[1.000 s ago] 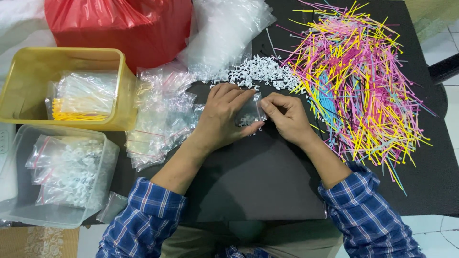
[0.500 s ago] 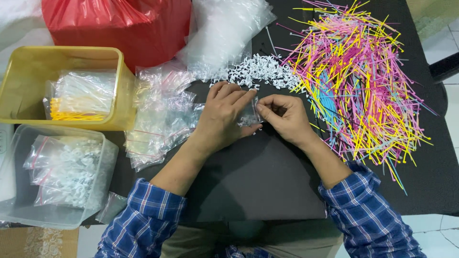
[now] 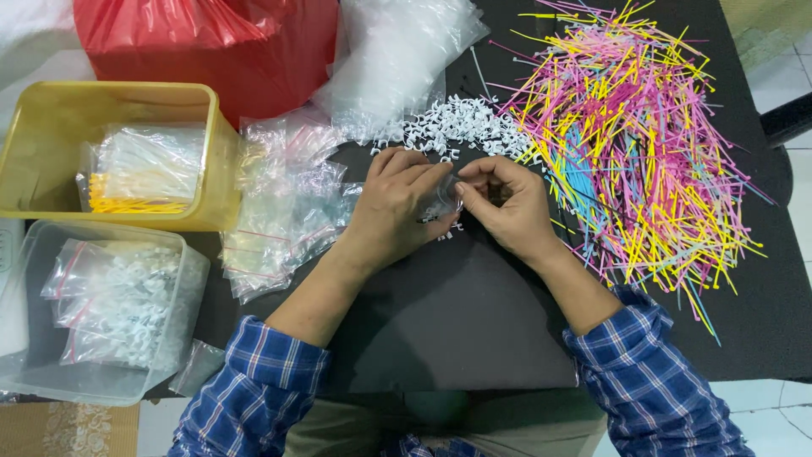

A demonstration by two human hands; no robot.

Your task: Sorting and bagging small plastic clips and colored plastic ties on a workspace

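My left hand [image 3: 397,207] and my right hand [image 3: 505,207] meet over the black table [image 3: 457,313], both pinching one small clear plastic bag [image 3: 446,196] between their fingertips. A few white clips [image 3: 450,228] lie just under the bag. Right behind my hands is a heap of small white plastic clips [image 3: 452,127]. To the right spreads a big pile of coloured cable ties [image 3: 634,144] in pink, yellow, blue and green. What is inside the bag is hidden by my fingers.
A stack of empty small zip bags [image 3: 283,203] lies left of my hands. A yellow tub [image 3: 51,127] holds bagged ties, a clear tub [image 3: 93,372] holds bagged white clips. A red bag [image 3: 211,42] and a clear plastic sack [image 3: 397,51] sit at the back.
My right hand has lifted slightly and its fingers have shifted on the small bag; my left hand stays almost in place.
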